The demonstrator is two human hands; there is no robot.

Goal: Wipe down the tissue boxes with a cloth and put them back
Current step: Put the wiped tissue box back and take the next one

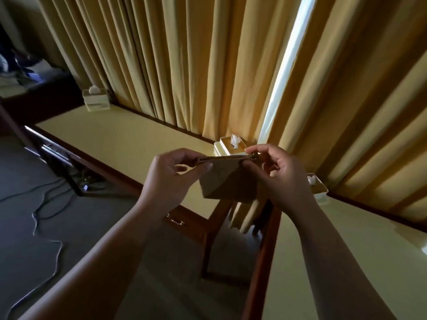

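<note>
Both hands were raised in front of the person, stretching a folded tan cloth (227, 179) between them. The left hand (172, 179) pinched its left top edge, thumb against curled fingers; the right hand (275, 172) pinched the right corner likewise. One tissue box (227, 146) sat on the long yellow desk (129, 144) just beyond the cloth at twelve o'clock. Another box (320, 189) stood at three o'clock, partly hidden by the right hand. A third box (96, 99) rested far off at ten o'clock, before the curtains (184, 61).
</note>
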